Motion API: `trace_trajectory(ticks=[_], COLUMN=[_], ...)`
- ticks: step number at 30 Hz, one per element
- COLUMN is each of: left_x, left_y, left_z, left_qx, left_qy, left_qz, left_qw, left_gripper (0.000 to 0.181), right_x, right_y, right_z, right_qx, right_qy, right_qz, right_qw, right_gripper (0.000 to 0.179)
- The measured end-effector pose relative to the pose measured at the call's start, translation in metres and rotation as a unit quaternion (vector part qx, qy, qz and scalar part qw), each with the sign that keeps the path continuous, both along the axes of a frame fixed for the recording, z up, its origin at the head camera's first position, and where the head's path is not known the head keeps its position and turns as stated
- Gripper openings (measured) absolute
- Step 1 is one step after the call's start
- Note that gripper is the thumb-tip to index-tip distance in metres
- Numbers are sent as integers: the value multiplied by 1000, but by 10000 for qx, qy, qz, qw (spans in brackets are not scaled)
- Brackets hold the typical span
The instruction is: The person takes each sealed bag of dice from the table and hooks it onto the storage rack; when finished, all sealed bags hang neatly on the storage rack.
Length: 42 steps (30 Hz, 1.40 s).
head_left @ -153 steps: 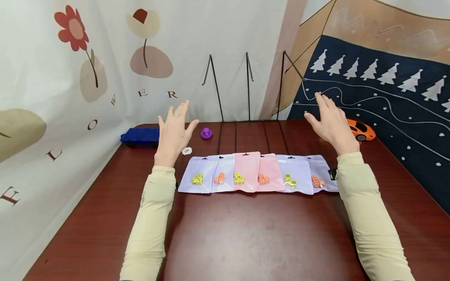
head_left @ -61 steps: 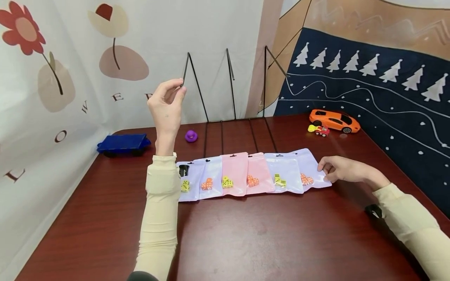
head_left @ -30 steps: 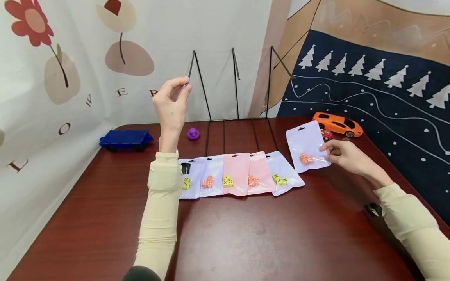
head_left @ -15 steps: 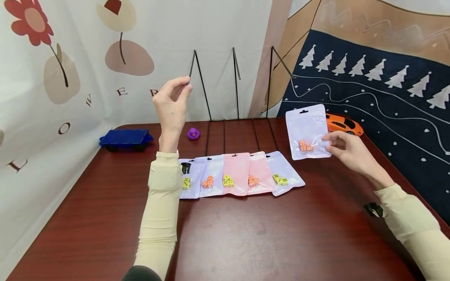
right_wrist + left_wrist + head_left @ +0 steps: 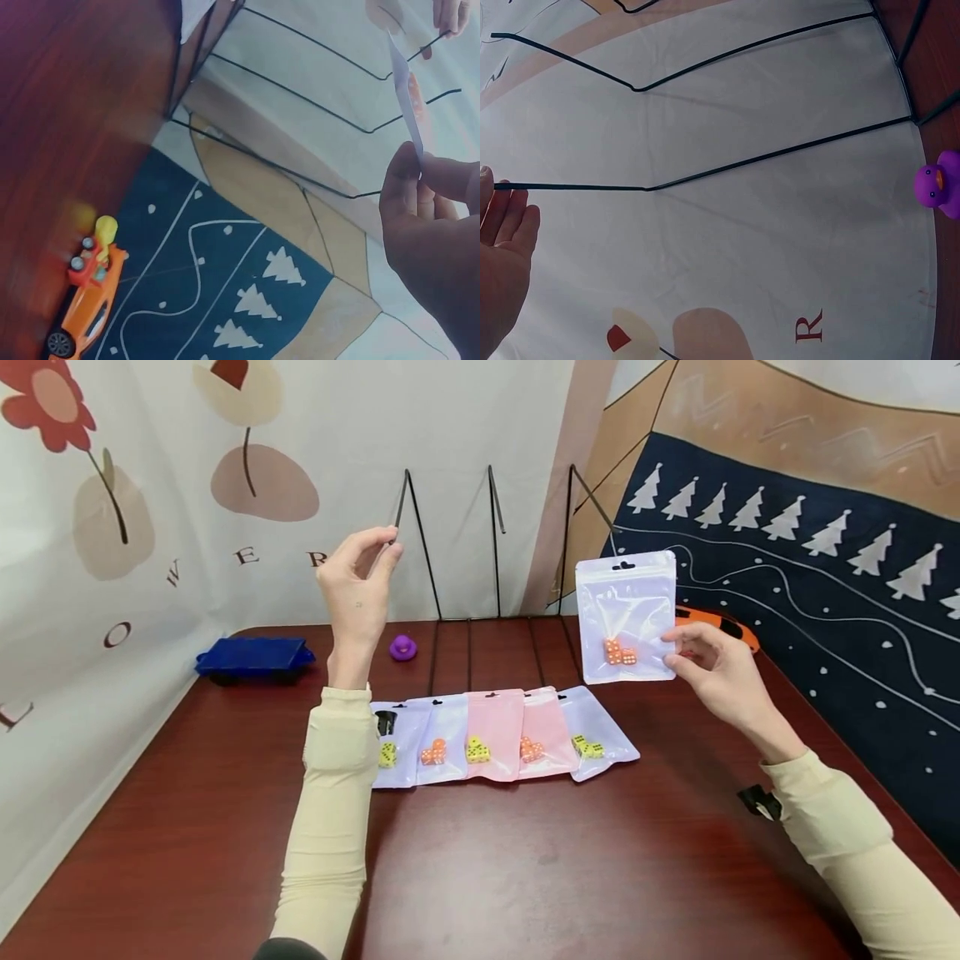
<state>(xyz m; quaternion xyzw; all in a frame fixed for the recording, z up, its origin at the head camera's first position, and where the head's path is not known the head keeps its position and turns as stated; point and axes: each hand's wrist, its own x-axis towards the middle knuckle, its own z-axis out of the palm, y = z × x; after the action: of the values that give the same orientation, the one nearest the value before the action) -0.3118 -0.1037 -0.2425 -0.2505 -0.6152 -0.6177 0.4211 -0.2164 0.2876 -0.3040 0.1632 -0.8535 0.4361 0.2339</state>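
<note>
In the head view my left hand point(image 5: 356, 593) pinches the front end of the left arm of a black wire rack point(image 5: 422, 539). The left wrist view shows that arm's tip between thumb and fingers. My right hand point(image 5: 723, 681) pinches the right edge of a lavender zip bag point(image 5: 626, 602) with orange dice point(image 5: 619, 652) inside. It hangs upright above the table, its slotted top near the rack's right arm point(image 5: 596, 502). Several more bags lie overlapping in a row: lavender ones point(image 5: 446, 718) at the left, pink ones point(image 5: 495, 714) in the middle, a skewed lavender bag point(image 5: 600, 718) at the right.
At the back left stands a blue toy trailer point(image 5: 255, 658), with a purple rubber duck point(image 5: 402, 647) near the rack's base. Behind the right hand is an orange toy car point(image 5: 716, 622); the right wrist view also shows a small red and yellow toy vehicle point(image 5: 94, 255).
The right hand has taken the rightmost lavender bag off the row and raised it up and leftward, toward the rack. The left hand went from open to pinching the rack's left arm, and stays there.
</note>
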Motion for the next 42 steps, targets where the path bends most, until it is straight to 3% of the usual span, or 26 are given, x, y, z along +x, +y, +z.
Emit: trace_trajectory(ticks=[4, 10, 14, 27, 36, 42], left_x=[1, 2, 2, 3, 3, 4], left_y=[-1, 0, 0, 0, -1, 1], left_z=[-1, 0, 1, -1, 1, 2], left_qx=[-35, -152, -108, 33, -126, 60], left_qy=[-62, 101, -8, -238, 141, -156], left_qz=[24, 26, 85, 80, 104, 61], left_qw=[10000, 9998, 9999, 9997, 9998, 9998], left_gripper=[16, 16, 16, 16, 16, 15], right_x=[1, 1, -1, -8, -13, -16], right_y=[-5, -9, -14, -22, -24, -24], right_z=[2, 7, 9, 9, 11, 8], right_qx=[-213, -405, -437, -722, -744, -779], right_qy=[217, 507, 636, 692, 683, 633], right_qz=[126, 230, 208, 371, 331, 335], right_qw=[9995, 9976, 9968, 9943, 9943, 9944], right_gripper=[27, 28, 28, 30, 29, 29])
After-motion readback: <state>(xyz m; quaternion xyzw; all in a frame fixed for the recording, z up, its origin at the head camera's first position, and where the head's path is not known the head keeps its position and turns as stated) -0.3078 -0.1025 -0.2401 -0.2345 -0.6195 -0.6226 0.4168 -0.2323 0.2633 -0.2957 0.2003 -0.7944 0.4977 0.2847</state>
